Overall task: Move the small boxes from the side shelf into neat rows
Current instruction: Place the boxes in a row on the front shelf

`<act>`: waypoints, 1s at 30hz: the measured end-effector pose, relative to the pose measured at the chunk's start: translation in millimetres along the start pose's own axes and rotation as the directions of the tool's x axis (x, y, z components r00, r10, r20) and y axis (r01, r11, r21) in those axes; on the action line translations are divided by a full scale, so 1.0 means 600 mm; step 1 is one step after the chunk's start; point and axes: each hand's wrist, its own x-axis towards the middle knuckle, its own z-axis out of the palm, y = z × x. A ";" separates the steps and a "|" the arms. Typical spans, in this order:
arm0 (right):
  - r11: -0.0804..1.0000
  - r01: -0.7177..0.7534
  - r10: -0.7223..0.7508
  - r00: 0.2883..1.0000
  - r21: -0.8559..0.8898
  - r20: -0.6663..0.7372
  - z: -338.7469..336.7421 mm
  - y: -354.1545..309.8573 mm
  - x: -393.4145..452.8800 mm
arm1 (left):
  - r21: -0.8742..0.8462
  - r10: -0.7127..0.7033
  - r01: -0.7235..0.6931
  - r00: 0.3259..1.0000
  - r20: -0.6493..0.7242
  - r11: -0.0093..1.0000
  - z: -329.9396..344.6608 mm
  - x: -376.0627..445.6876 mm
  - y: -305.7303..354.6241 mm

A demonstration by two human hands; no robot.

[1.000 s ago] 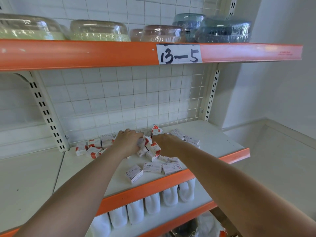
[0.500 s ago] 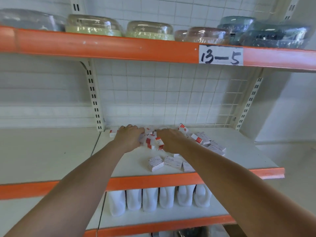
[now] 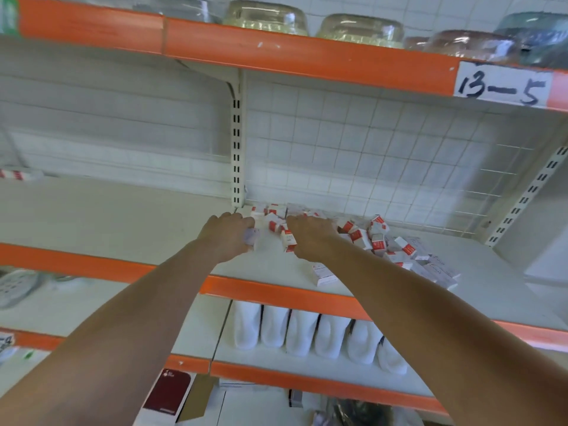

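Note:
Several small white-and-red boxes (image 3: 376, 238) lie in a loose heap at the back of the white shelf (image 3: 273, 267), against the wire grid. Both my arms reach into the left end of the heap. My left hand (image 3: 229, 236) is curled over a whitish box (image 3: 251, 236) close to the slotted upright post. My right hand (image 3: 310, 239) lies just to its right, its thumb side against an upright box (image 3: 288, 240). More boxes (image 3: 272, 216) sit between and beyond my fingers, partly hidden. A few flat boxes (image 3: 325, 276) lie near the orange front edge.
The slotted post (image 3: 236, 149) divides this shelf from the white shelf section on the left (image 3: 107, 216). Above is an orange shelf with wrapped bowls (image 3: 267, 16) and a label "13-5" (image 3: 504, 86). White soft items (image 3: 307, 333) stand in a row on the shelf below.
The view has swung left. My two hands have slid leftward along the shelf toward the post with boxes gathered between them, leaving most of the heap on their right.

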 end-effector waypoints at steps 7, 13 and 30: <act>1.000 -0.002 0.002 1.000 -0.005 0.015 -0.031 -0.106 0.022 | 0.016 0.003 -0.003 0.999 -0.035 1.000 0.002 -0.053 -0.098; 1.000 -0.001 0.001 1.000 -0.003 0.008 -0.058 -0.217 0.042 | -0.002 0.016 -0.016 0.999 -0.046 1.000 -0.004 -0.102 -0.201; 0.998 -0.052 0.054 0.998 0.041 -0.035 -0.115 -0.483 0.117 | -0.049 -0.030 0.025 0.994 -0.104 0.998 0.000 -0.209 -0.457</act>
